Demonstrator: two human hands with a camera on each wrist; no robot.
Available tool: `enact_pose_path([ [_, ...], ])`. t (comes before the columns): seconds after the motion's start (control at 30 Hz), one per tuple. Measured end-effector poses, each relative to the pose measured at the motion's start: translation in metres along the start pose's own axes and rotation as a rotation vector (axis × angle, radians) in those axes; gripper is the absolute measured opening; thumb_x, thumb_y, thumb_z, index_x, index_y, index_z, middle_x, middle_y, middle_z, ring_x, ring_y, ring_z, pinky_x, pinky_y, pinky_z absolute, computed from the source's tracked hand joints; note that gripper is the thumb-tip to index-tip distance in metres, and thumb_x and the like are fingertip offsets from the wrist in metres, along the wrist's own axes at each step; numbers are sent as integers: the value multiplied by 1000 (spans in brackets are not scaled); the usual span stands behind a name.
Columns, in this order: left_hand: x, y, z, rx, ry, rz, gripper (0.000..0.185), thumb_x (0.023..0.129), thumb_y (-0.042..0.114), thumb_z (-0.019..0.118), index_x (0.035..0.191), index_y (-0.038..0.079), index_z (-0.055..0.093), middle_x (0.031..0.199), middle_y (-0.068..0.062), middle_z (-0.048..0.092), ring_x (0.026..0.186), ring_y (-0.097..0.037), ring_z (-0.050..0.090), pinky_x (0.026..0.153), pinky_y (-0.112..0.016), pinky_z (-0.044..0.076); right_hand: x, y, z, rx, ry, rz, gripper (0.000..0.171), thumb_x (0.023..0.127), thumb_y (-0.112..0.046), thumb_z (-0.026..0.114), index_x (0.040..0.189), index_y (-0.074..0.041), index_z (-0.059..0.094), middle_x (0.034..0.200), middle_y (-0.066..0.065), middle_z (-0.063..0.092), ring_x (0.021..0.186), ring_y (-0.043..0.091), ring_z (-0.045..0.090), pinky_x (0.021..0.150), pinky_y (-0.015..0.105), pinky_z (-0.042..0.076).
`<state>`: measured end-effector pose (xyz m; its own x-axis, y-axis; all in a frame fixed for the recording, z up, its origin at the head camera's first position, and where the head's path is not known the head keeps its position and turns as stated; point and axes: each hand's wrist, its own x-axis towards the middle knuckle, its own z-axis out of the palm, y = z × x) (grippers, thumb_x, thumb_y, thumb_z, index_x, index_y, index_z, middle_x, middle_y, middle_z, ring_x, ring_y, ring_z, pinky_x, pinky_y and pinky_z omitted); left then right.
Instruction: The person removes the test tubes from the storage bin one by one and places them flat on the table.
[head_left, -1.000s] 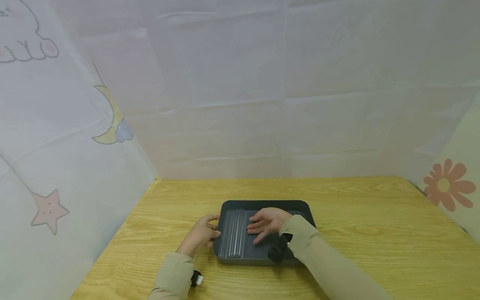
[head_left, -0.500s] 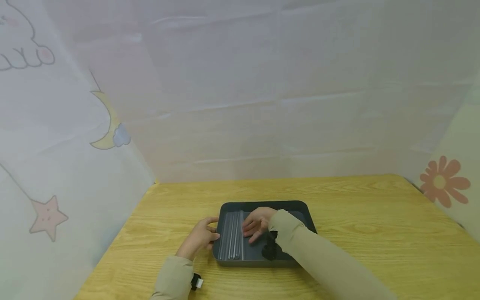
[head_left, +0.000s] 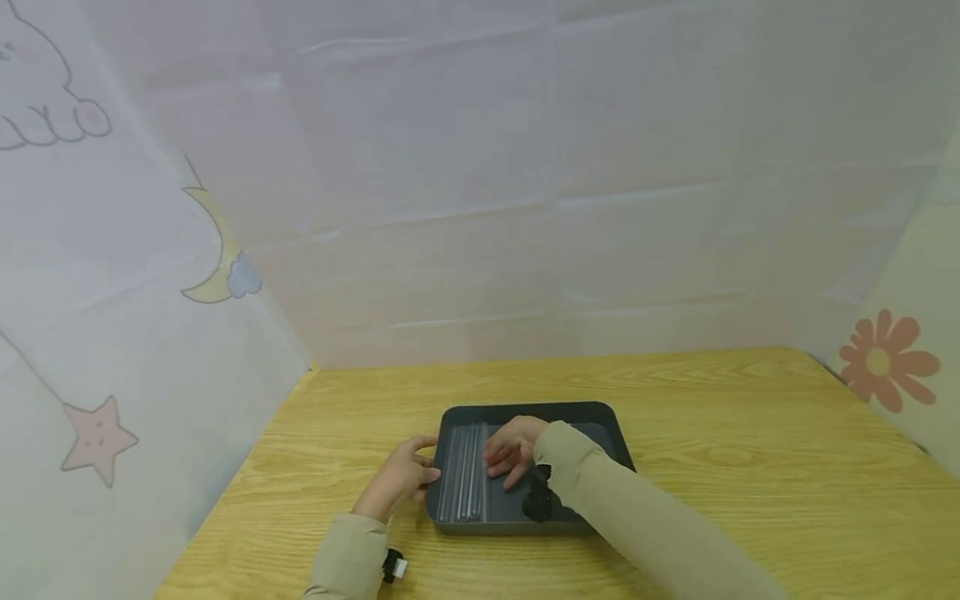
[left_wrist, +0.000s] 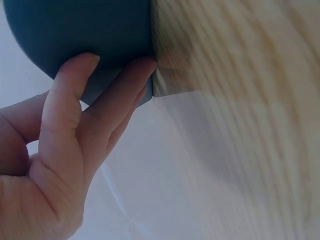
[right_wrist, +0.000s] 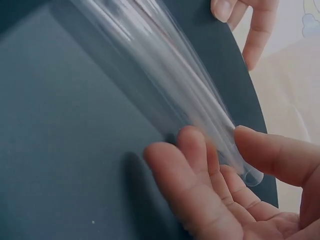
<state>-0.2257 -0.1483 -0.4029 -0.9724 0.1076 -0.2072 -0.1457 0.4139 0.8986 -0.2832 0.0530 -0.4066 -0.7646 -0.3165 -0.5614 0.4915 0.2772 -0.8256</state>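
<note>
A dark grey rectangular tray (head_left: 517, 528) lies on the table. Several clear tubes (head_left: 467, 475) lie side by side, lengthwise, in its left part. My left hand (head_left: 401, 475) touches the tray's left outer wall; in the left wrist view its extended fingertips rest against that wall. Over the inside of the tray, just right of the tubes, is my right hand (head_left: 517, 446), its fingers loosely bent. The right wrist view shows its thumb and fingers apart, with the ends of the clear tubes (right_wrist: 165, 65) between or behind them; whether they touch is hard to tell.
The wooden table (head_left: 735, 467) extends around the tray on every side. Pale wall sheets with printed drawings stand behind and at both sides. A small black wrist camera (head_left: 537, 500) on the right wrist hangs over the tray's floor.
My right hand has shifted left toward the tubes, and its fingers have bent a little more. My left hand stays at the tray's left wall. The head view has tilted slightly.
</note>
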Motion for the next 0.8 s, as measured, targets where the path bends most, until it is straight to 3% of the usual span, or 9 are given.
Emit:
enact_pose_path([
  [0.23,1,-1,1,14,5,-6,54,88,-16,58,140,-10,41,102,-23,63,77,-24,64,58,-34,53,-2,3,-5,28,-10,-23,46,89,7,60,135,10,49,109,26,63,95,34,66,80,54,52],
  [0.53,1,-1,1,9,9,-24,54,88,-16,58,139,-9,42,101,-22,63,75,-22,63,57,-33,52,-15,5,-19,81,-18,-82,49,92,4,56,139,9,43,124,35,51,107,43,58,81,56,51],
  [0.67,3,-2,0,-1,10,-29,54,88,-16,58,140,-9,42,102,-22,63,76,-23,63,58,-34,53,-19,7,-27,116,-11,-93,49,94,2,55,140,10,40,124,35,48,104,42,58,81,54,52],
  [0.8,3,-1,1,-4,9,-31,54,89,-15,58,140,-9,41,103,-23,62,77,-23,64,60,-36,54,-23,8,-33,135,-6,-106,50,94,0,55,141,8,40,114,29,51,92,35,59,78,51,54],
])
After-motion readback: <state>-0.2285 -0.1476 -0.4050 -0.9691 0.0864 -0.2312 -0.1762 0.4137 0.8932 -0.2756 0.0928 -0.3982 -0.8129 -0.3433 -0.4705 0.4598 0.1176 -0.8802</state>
